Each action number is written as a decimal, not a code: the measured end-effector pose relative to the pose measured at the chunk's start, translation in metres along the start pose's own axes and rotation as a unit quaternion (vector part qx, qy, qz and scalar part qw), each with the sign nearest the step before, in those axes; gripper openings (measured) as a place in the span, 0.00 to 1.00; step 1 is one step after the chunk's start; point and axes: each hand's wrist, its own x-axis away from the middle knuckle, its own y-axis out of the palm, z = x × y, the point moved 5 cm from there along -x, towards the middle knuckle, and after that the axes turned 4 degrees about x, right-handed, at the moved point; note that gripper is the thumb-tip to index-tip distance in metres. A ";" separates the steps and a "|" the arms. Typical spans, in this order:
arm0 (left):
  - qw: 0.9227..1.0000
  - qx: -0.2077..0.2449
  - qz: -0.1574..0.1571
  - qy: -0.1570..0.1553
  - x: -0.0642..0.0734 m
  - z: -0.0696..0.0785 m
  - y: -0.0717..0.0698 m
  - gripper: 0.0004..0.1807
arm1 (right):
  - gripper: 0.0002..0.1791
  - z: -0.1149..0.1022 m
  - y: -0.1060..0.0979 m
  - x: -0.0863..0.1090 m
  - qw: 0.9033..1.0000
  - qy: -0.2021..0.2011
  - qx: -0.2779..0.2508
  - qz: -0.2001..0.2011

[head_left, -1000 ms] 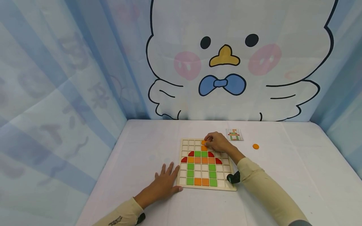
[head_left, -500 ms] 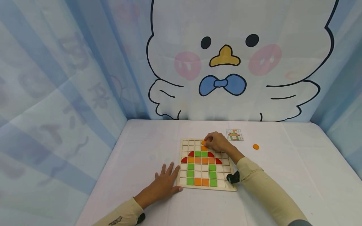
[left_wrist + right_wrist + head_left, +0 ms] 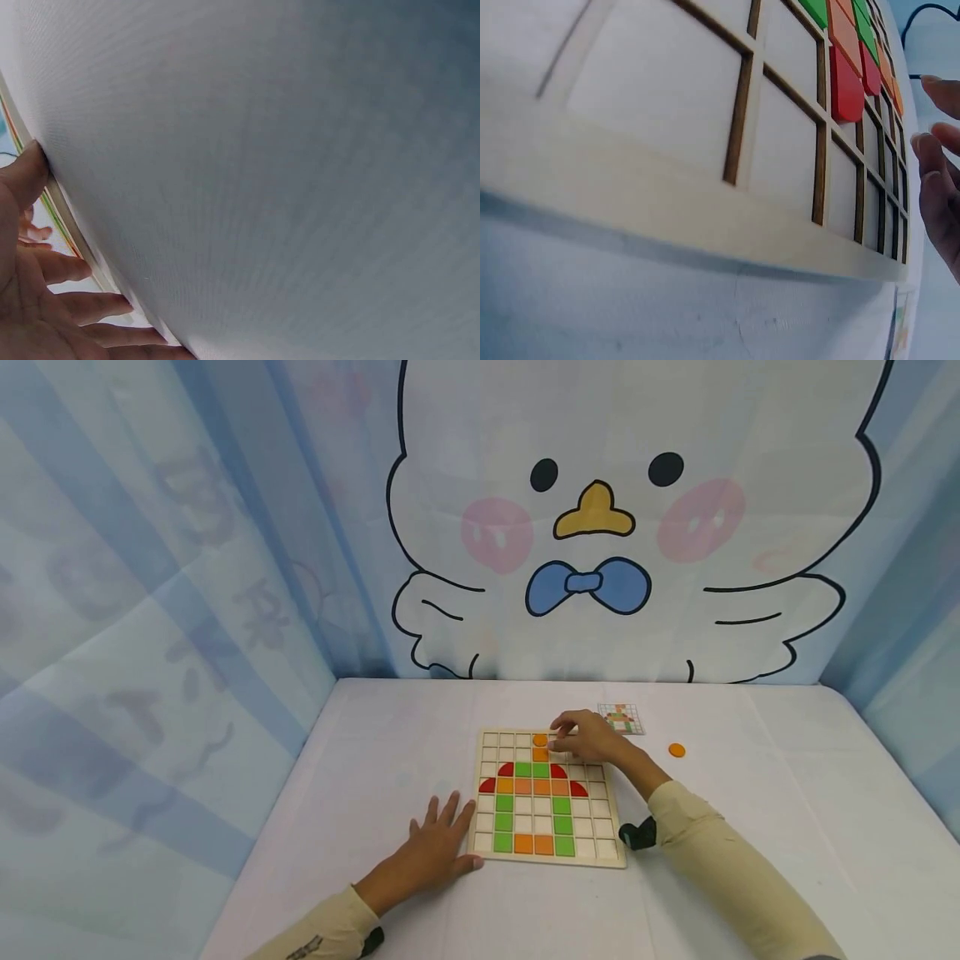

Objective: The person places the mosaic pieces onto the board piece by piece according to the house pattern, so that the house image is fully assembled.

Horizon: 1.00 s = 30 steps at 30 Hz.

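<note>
A wooden grid board [image 3: 603, 828] lies on the table, with green, orange and red pieces set in its cells. My left hand [image 3: 433, 852] rests spread on the table, its thumb and a fingertip at the board's left edge. Over the far right part of the board is my right hand [image 3: 588, 738], fingers bent with a gap between thumb and fingertips and nothing held. Just left of its fingertips, an orange disc [image 3: 540, 740] sits in the far row, above an orange square [image 3: 540, 755]. The right wrist view shows a red quarter-round piece [image 3: 846, 90] in the grid.
Another orange disc [image 3: 677, 750] lies on the white table to the right of the board. A small printed pattern card [image 3: 621, 717] lies behind my right hand, partly covered by it. Printed curtains [image 3: 592, 643] hang along the table's back and sides.
My right hand has let go of the orange disc in the far row and drawn slightly to the right. My left hand stays in place.
</note>
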 end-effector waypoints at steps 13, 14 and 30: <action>1.000 0.000 0.005 0.004 0.001 0.001 -0.001 0.48 | 0.27 0.029 -0.031 0.034 1.000 0.016 -0.014 -0.007; 1.000 0.000 0.005 0.003 0.000 0.001 0.000 0.48 | 0.27 0.033 -0.034 0.037 1.000 0.017 -0.018 -0.008; 1.000 0.003 -0.007 -0.005 -0.001 0.001 0.002 0.48 | 0.33 0.092 -0.070 0.078 0.997 0.080 0.007 -0.005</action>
